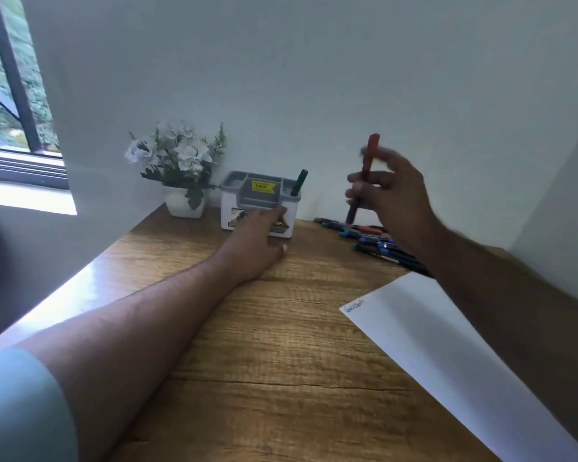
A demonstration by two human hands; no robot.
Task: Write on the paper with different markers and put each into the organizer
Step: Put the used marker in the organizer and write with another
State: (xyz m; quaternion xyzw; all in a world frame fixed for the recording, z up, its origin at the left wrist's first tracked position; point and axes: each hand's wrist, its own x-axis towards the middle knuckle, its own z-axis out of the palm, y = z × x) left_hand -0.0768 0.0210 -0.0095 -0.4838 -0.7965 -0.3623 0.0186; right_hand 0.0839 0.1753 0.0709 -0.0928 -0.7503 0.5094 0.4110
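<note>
On the tabletop [281, 361], the paper [447, 345] lies near-right. The organizer [257, 208] is steadied by the left hand [257, 241], fingers straight. A red marker [364, 176], clamped upright in the right hand [397, 201], is judged bound for the organizer's compartment.

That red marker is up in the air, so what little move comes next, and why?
Probably carry the red marker left and lower it into the organizer. The right hand grips it upright, above the loose markers, and the paper already bears scribbles. The left hand rests against the organizer's front, seemingly steadying it, and a green marker already stands inside.
</note>
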